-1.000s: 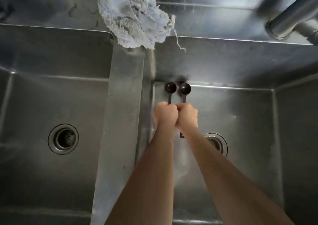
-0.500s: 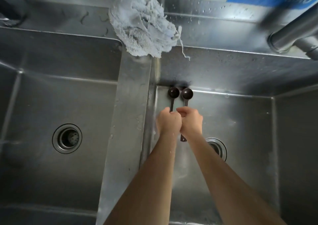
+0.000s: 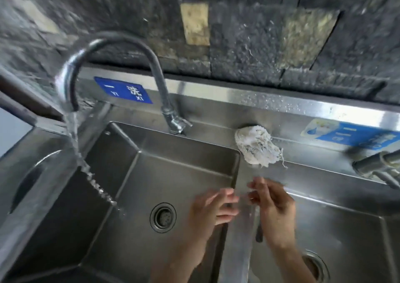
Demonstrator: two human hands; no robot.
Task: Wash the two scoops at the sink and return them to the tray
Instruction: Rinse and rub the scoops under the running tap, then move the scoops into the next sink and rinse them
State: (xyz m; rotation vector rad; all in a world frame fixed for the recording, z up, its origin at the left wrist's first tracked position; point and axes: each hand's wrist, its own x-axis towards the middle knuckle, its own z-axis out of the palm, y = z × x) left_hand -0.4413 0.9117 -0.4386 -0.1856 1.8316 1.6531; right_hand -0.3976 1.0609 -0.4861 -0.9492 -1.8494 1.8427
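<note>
Left hand: over the divider, blurred, fingers loosely spread; grip unclear.
Right hand: just right of divider, around a dark scoop handle.
Second scoop: not discernible.
Tap: running, left of divider.

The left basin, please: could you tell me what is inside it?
Inside the left basin are a round drain and the stream of water falling from the tap. The left hand and forearm cover its right part.

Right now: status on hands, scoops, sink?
Both hands blurred over the sink divider, grip unclear. One dark handle below right hand. Faucet running into left basin.
</note>
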